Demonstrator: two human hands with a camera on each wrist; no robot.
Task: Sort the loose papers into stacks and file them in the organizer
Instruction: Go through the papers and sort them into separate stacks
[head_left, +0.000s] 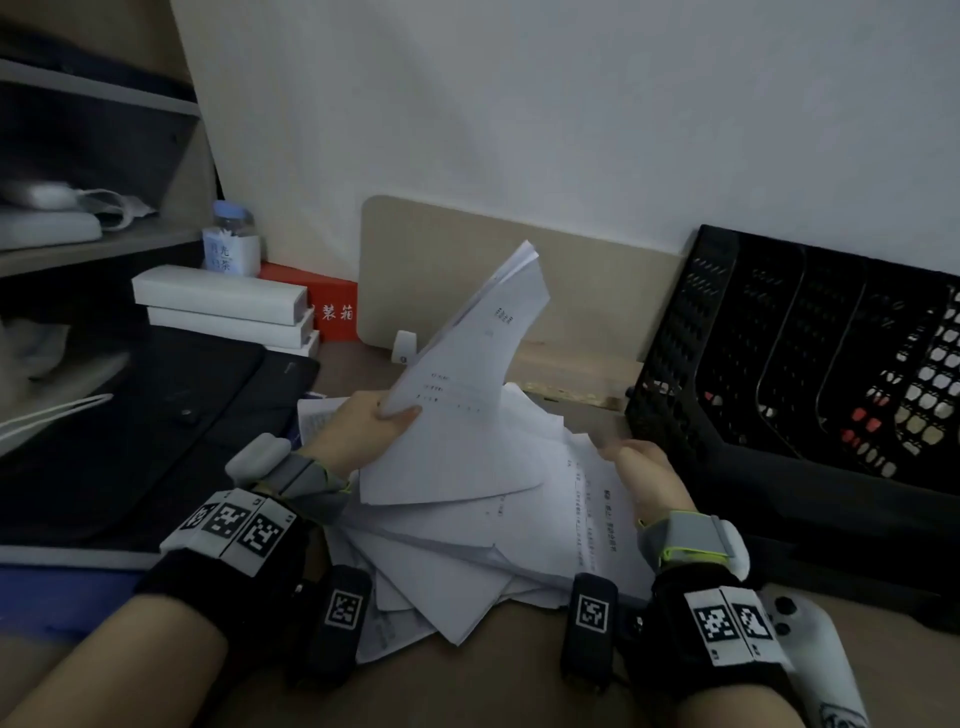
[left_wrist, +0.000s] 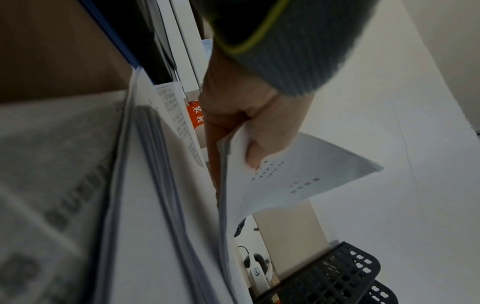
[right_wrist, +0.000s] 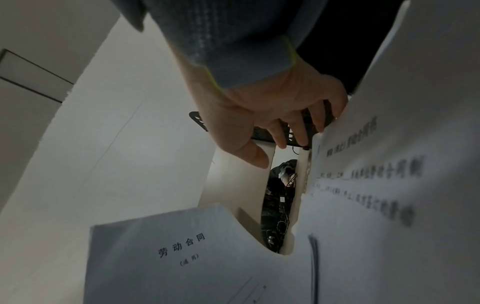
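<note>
A messy pile of loose papers (head_left: 467, 545) lies on the desk in front of me. My left hand (head_left: 395, 415) pinches a stapled bundle of printed sheets (head_left: 467, 374) by its lower left corner and holds it tilted up above the pile; the left wrist view shows the thumb (left_wrist: 255, 156) pressed on that bundle (left_wrist: 298, 174). My right hand (head_left: 618, 452) hovers over the pile's right side with fingers (right_wrist: 298, 135) relaxed and spread, holding nothing, beside a printed sheet (right_wrist: 376, 174). The black mesh organizer (head_left: 805, 364) stands at the right against the wall.
Stacked white boxes (head_left: 223, 301), a red box (head_left: 332, 306) and a small bottle (head_left: 231, 244) sit at the back left. A black bag (head_left: 130, 415) lies left of the pile. A beige panel (head_left: 493, 260) leans on the wall behind the papers.
</note>
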